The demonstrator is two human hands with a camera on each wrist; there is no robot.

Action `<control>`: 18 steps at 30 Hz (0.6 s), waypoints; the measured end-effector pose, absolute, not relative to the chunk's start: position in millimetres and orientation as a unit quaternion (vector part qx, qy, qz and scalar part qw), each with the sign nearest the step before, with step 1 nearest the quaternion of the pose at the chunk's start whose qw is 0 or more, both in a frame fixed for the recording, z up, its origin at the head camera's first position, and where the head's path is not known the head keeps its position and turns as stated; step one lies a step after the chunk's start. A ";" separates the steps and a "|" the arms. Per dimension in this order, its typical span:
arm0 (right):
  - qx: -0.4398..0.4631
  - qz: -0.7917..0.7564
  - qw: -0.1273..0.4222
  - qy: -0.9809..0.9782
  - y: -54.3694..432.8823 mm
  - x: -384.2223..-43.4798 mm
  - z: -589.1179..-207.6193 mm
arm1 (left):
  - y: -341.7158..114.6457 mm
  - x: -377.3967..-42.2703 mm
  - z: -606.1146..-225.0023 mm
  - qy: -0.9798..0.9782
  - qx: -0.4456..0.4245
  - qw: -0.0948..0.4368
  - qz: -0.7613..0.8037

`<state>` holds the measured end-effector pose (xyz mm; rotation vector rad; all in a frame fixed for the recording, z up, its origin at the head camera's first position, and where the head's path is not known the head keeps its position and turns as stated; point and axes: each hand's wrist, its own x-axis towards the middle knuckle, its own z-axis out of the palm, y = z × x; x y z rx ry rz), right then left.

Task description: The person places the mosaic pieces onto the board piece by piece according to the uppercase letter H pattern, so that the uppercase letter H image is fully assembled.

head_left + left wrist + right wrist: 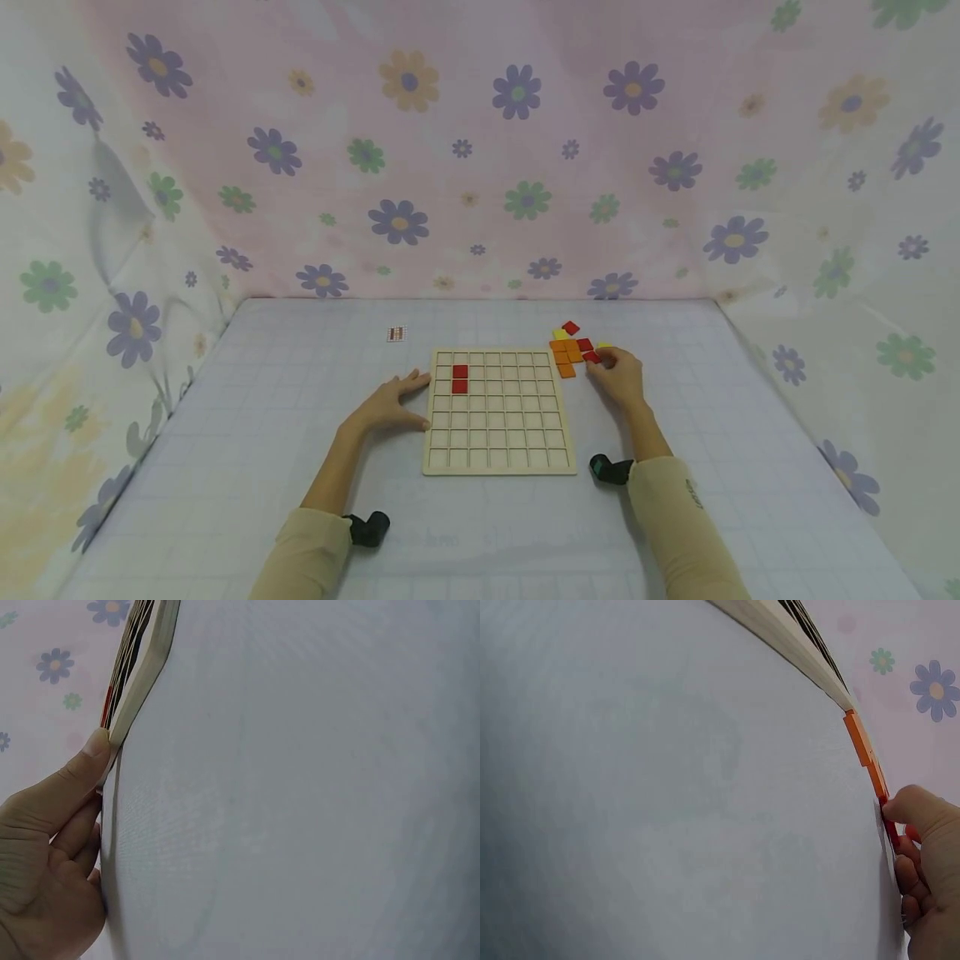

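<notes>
A pale wooden grid board (498,457) lies on the table, with two red square tiles (460,379) set one above the other in its upper left cells. My left hand (390,406) touches the board's left edge, thumb and fingers spread apart along it. In the left wrist view the thumb (96,742) rests against that edge. Beyond the board's upper right corner, my right hand (621,379) pinches a red tile (592,357) at the side of a loose cluster. Orange tiles (859,739) lie beside the pinched tile in the right wrist view.
The cluster holds several orange tiles (566,352), more red tiles (571,327) and yellow tiles (559,334). A small printed card (397,333) lies behind the board, to its left. Flowered cloth (480,167) hangs at the table's back and sides.
</notes>
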<state>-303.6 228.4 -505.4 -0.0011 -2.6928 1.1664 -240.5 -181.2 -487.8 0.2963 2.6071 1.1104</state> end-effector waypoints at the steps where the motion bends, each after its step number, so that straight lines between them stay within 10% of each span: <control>1: 0.000 0.394 0.104 -0.913 229.0 -303.7 -505.8 | -181.0 -240.4 -487.6 0.906 0.102 0.146 0.385; 18: 0.093 0.466 0.128 -0.871 215.8 -299.6 -502.2 | -181.4 -241.8 -486.2 0.908 0.101 0.148 0.379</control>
